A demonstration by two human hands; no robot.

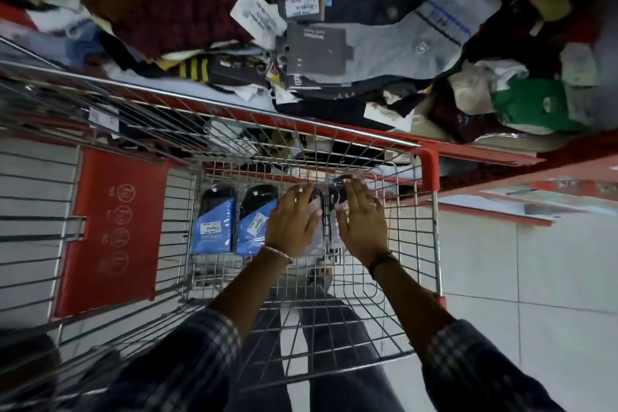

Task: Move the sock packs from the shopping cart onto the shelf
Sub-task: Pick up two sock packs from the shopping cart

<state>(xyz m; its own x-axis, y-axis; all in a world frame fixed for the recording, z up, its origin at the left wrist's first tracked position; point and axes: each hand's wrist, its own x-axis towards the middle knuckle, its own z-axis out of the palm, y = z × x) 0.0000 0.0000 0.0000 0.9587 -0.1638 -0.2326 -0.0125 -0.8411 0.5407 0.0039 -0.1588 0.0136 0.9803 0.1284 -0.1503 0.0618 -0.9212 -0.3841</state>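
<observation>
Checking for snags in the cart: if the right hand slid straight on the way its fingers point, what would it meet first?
Most likely the silver wire front wall of the shopping cart, just past the fingertips of the right hand, which lies on a clear-wrapped dark sock pack. Depth is hard to judge here.

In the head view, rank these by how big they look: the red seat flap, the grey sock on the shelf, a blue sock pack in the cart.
1. red seat flap, though nearer the camera
2. grey sock
3. blue sock pack, clearly smallest
</observation>
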